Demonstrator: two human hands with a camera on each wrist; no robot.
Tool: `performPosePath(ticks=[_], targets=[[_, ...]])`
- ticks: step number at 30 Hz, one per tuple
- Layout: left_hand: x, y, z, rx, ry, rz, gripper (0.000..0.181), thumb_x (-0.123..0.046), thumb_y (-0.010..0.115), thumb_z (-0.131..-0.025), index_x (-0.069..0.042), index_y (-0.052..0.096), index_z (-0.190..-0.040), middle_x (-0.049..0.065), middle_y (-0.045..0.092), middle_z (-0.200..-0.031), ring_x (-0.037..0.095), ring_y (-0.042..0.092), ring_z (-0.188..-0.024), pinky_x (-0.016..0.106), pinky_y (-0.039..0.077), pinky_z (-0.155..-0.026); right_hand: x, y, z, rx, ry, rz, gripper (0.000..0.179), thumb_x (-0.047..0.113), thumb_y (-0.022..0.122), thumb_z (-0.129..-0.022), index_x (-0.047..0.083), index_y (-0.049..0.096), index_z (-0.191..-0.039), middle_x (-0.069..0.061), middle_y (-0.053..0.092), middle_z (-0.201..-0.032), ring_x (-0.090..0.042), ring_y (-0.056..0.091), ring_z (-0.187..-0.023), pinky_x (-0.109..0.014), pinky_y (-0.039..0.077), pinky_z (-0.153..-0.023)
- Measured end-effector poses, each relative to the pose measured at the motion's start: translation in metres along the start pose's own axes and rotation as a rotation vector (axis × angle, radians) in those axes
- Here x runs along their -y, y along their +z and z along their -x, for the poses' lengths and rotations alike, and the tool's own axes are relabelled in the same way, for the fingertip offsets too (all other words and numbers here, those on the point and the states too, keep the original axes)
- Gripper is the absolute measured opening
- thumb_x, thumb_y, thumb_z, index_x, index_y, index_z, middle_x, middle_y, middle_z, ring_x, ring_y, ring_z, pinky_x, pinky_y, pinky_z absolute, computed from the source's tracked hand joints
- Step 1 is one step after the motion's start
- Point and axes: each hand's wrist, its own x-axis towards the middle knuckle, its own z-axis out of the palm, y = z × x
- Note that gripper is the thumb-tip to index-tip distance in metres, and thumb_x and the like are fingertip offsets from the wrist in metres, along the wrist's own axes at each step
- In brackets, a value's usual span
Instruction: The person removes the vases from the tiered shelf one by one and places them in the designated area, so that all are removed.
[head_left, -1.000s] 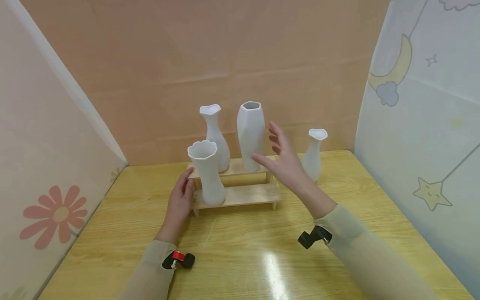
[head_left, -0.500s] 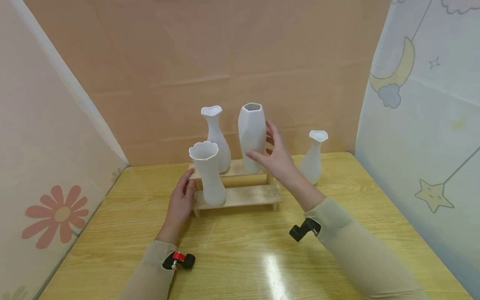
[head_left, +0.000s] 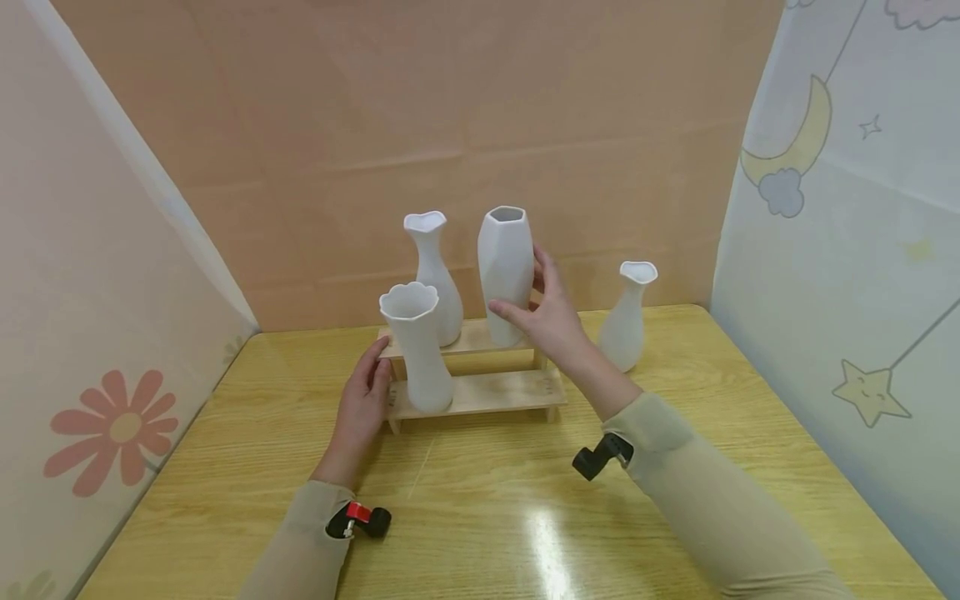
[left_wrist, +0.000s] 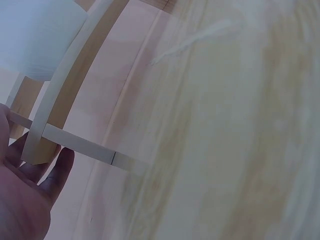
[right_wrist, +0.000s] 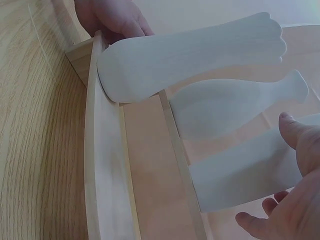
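Note:
A two-tier wooden stand [head_left: 495, 392] stands on the table. My left hand [head_left: 362, 408] holds its left end, fingers around the upper shelf's corner; the left wrist view shows those fingers [left_wrist: 62, 170] by the wooden leg. On the upper shelf's right part stands a tall white faceted vase [head_left: 504, 267]. My right hand [head_left: 558, 321] grips this vase from the right, thumb across its front and fingers behind, partly hidden. Beside it on the same shelf is a slim-necked white vase [head_left: 438, 292]. A white vase with a scalloped rim [head_left: 420, 358] stands on the lower shelf's left.
Another slim-necked white vase [head_left: 624, 329] stands on the wooden table [head_left: 465, 508], right of the stand and behind my right forearm. An orange-brown backdrop [head_left: 375, 125] rises behind the table, with patterned panels at left and right.
My right hand has moved left from beside the faceted vase and closed around it. The left hand stays on the stand, and the vases keep their places.

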Motion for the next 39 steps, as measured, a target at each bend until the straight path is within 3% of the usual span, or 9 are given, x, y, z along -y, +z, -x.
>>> performPosePath(ticks=[7, 26, 34, 39], targets=[[-0.001, 0.0, -0.001, 0.006, -0.019, 0.003, 0.051, -0.044, 0.044, -0.12, -0.037, 0.04, -0.171, 0.014, 0.059, -0.143, 0.032, 0.052, -0.127, 0.055, 0.046, -0.113, -0.004, 0.001, -0.002, 0.001, 0.011, -0.01, 0.109, 0.024, 0.09, -0.097, 0.025, 0.015, -0.177, -0.01, 0.042, -0.168, -0.033, 0.048, -0.147, -0.061, 0.049, -0.115], [0.001, 0.001, -0.002, 0.003, -0.003, 0.021, 0.049, -0.043, 0.045, -0.12, -0.037, 0.044, -0.169, 0.014, 0.06, -0.136, 0.03, 0.053, -0.121, 0.05, 0.046, -0.107, -0.007, 0.002, -0.002, -0.012, 0.062, -0.022, 0.101, 0.03, 0.09, -0.098, 0.028, 0.023, -0.174, -0.013, 0.048, -0.162, -0.039, 0.055, -0.143, -0.069, 0.053, -0.105], [0.0, 0.001, -0.001, 0.009, -0.013, -0.002, 0.05, -0.045, 0.043, -0.12, -0.037, 0.042, -0.17, 0.01, 0.058, -0.148, 0.031, 0.052, -0.131, 0.057, 0.044, -0.117, -0.005, 0.001, 0.002, -0.034, 0.075, -0.035, 0.101, 0.031, 0.09, -0.097, 0.03, 0.024, -0.174, -0.012, 0.049, -0.16, -0.041, 0.058, -0.139, -0.069, 0.053, -0.105], [0.0, 0.001, -0.001, 0.009, -0.012, 0.004, 0.051, -0.045, 0.044, -0.12, -0.038, 0.042, -0.17, 0.01, 0.059, -0.147, 0.031, 0.053, -0.131, 0.056, 0.044, -0.116, -0.004, 0.0, 0.007, -0.041, 0.056, -0.027, 0.1, 0.031, 0.09, -0.097, 0.028, 0.026, -0.174, -0.012, 0.051, -0.157, -0.037, 0.057, -0.138, -0.066, 0.054, -0.105]])
